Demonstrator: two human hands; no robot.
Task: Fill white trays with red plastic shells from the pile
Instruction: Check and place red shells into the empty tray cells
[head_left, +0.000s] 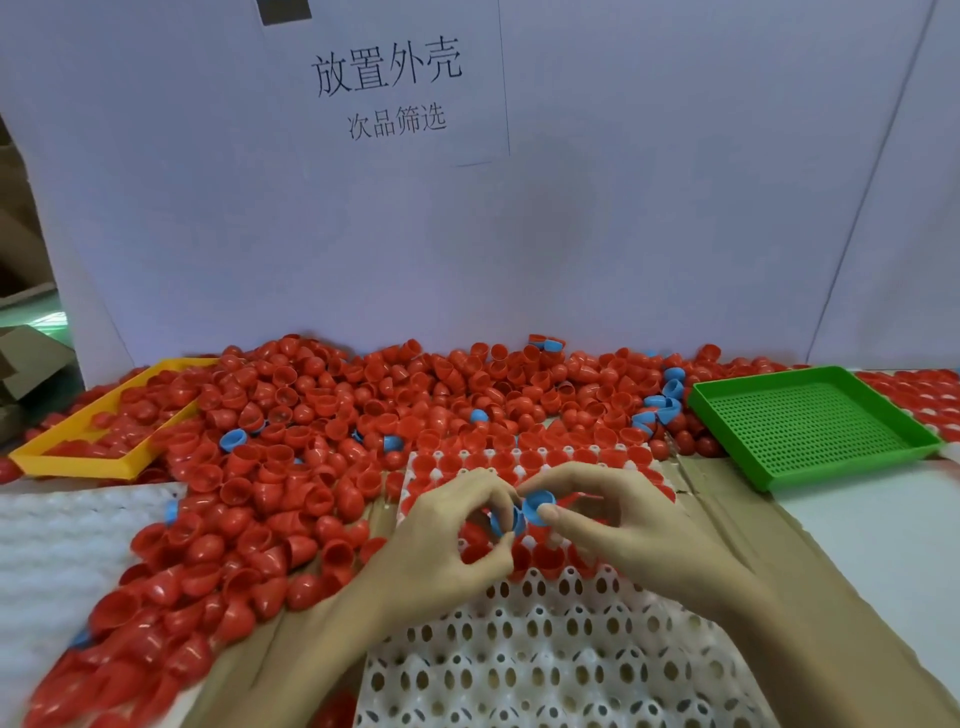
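A big pile of red plastic shells (374, 395) covers the table's far half and runs down the left side. A white perforated tray (545, 649) lies in front of me; its far rows hold red shells (556, 460), its near holes are bare. Both hands meet above the tray's middle. My left hand (447, 535) pinches a blue shell (501, 519) with curled fingers. My right hand (618, 514) pinches another blue shell (537, 504) between thumb and fingers. The two blue shells touch each other.
A yellow tray (67, 457) with red shells sits far left, a green perforated tray (810, 426) far right. Stray blue shells (662, 402) dot the pile. White foam sheet (57, 551) lies at left, cardboard (737, 525) under the tray. A white board with a paper sign stands behind.
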